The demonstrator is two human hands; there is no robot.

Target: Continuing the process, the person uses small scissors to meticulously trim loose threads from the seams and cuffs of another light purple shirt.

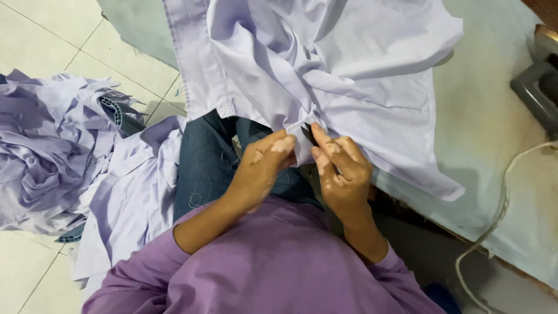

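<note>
A pale lilac garment (325,64) hangs off the pale green table (488,116) toward my lap. My left hand (261,166) pinches a small fold of the garment's lower edge between thumb and fingers. My right hand (343,171) holds small dark thread snips (308,135), whose tips touch the same fold right beside the left fingers. The snips' handle is hidden inside my fist.
A heap of similar lilac garments (64,151) lies on the tiled floor at the left, reaching to my blue-trousered leg (203,163). A white cable (500,209) runs down the table's right side. A grey machine part (537,87) stands at the right edge.
</note>
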